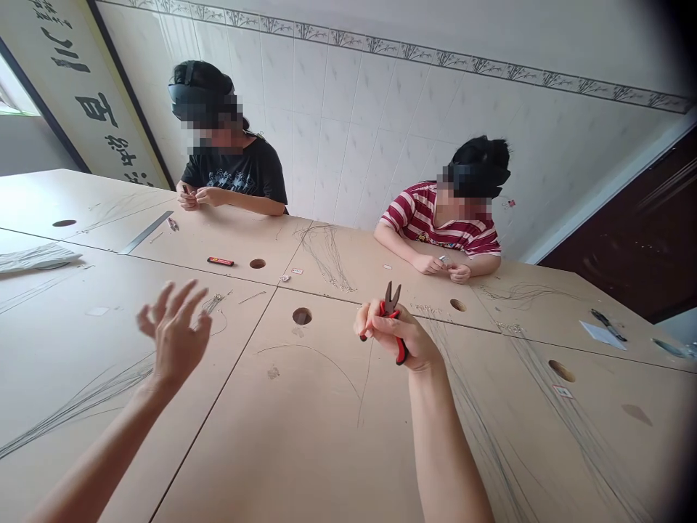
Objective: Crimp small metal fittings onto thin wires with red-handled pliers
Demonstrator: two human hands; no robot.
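My right hand (400,335) grips a pair of red-and-black pliers (393,299), jaws pointing away from me and slightly apart. A thin wire (368,381) runs down to the table below that hand; whether the fingers also hold it, I cannot tell. Raised over the left part of the table, my left hand (178,327) has its fingers spread, with nothing seen in them. Just beyond its fingertips lies a small cluster of wire ends (216,299). A bundle of thin grey wires (81,399) stretches from under that hand toward the lower left.
Across the table (305,450) sit two people, one in a black shirt (239,174), one in a striped shirt (435,218); both handle small items. More wires (327,254), a steel ruler (146,232), a red-and-black marker-like stick (221,261) and a pen (608,325) lie about. Round holes (302,316) pierce the tabletop.
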